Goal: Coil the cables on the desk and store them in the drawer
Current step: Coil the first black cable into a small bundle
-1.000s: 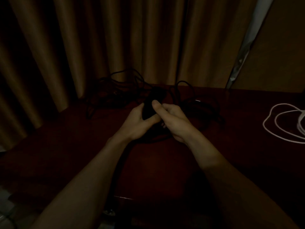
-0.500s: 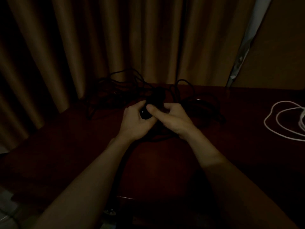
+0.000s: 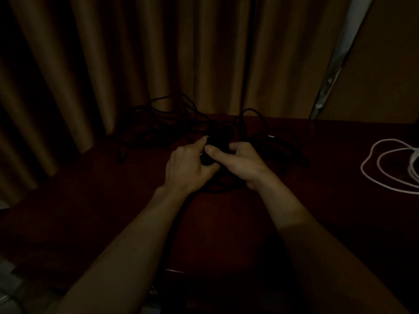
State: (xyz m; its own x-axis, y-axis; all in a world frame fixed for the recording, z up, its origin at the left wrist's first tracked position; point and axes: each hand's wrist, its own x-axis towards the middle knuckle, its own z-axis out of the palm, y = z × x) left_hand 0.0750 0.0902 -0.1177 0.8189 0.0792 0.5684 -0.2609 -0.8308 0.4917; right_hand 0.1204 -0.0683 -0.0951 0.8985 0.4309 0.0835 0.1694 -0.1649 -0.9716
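Nearest the camera, the left forearm and right forearm are reaching forward over the dark red desk, drawing together toward its middle. Between them a black cable is running from the near edge of the desk up toward the wrists, where it is curving round in a loop on the desk top. Just past that loop the left hand and right hand are meeting, touching each other, and both are gripping a dark bundle of black cable that is sitting between them just above the desk. The left hand is curling round the bundle's left side with one finger stretching toward its top; the right hand is wrapping its fingers over the right side, with the thumb pressing across the front. The light is so dim that the bundle's windings are not showing clearly. Behind the hands a loose tangle of black cable is lying spread over the back of the desk, with loops rising against the curtain and more strands trailing off to the right of the right hand. Well apart, at the right edge of the view, a white cable is lying in open loops on the desk. A tan pleated curtain is hanging behind the desk, and a plain wall is standing to its right.
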